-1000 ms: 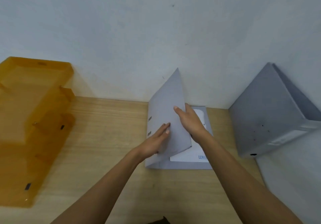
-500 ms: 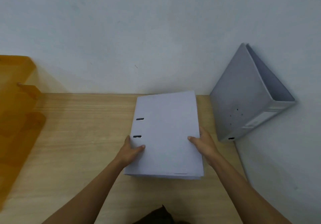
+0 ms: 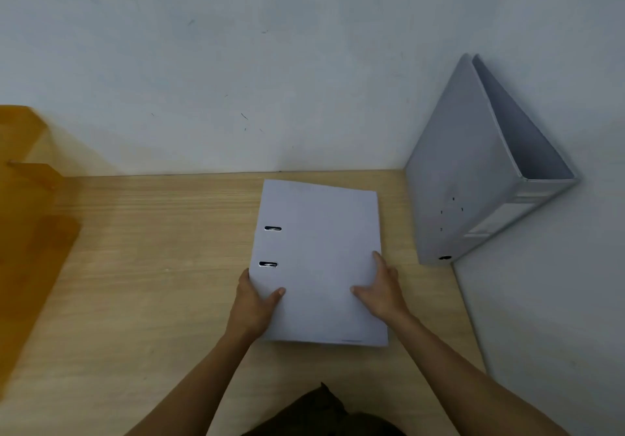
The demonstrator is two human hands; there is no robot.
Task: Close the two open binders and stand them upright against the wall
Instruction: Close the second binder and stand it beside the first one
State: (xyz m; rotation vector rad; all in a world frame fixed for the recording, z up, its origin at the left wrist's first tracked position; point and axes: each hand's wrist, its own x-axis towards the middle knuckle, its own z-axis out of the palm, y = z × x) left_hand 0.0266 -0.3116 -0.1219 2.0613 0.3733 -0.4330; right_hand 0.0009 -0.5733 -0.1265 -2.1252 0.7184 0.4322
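I see both hands gripping the closed binder (image 3: 321,259) flat on the counter (image 3: 152,266): left hand (image 3: 253,303) at spine edge, right hand (image 3: 382,290) opposite.

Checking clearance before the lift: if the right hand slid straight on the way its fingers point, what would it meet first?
The right hand points up-left across the closed binder cover; nothing else lies there. Beyond its far edge, probably the back wall.

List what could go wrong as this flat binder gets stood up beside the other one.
1. The flat binder is gripped only at its near edges by the left hand and right hand; its cover may swing open when tilted.
2. The standing binder fills the corner; a bump could topple it.
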